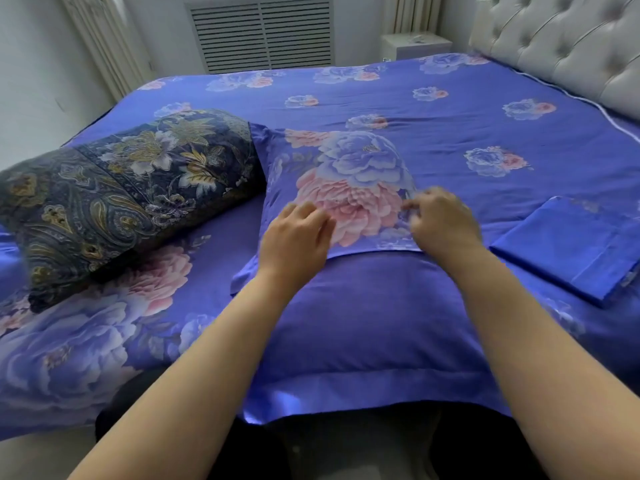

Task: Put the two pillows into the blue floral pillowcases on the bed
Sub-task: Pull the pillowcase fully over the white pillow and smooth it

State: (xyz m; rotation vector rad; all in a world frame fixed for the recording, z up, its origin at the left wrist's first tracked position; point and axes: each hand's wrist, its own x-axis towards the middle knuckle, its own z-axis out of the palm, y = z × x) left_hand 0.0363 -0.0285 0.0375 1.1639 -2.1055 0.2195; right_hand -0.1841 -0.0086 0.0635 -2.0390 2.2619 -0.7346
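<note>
Both bare forearms reach forward from the bottom of the view over the near edge of the bed (450, 109), above a filled blue floral pillowcase (363, 323) that lies flat in front of the person, its plain blue part nearest and its satin border hanging just past the bed's edge. The left hand (298, 242) lies palm down at the seam where the plain part meets the big pink and blue flower print, fingers loosely bent and resting on the fabric; whether it grips any cloth cannot be told. The right hand (440, 223) sits just beside it on the same seam, fingers curled, thumb and fingertips pinching a small fold of the printed flap. To the right, near the hands, a second blue pillowcase (571, 251) lies folded flat on the bedspread. To the left, a pillow in a dark navy and gold floral cover (114, 199) rests on the bed, touching the filled case's far left corner. Beyond, a tufted headboard (568, 43) stands at the right and a louvred radiator cover (263, 32) on the far wall.
</note>
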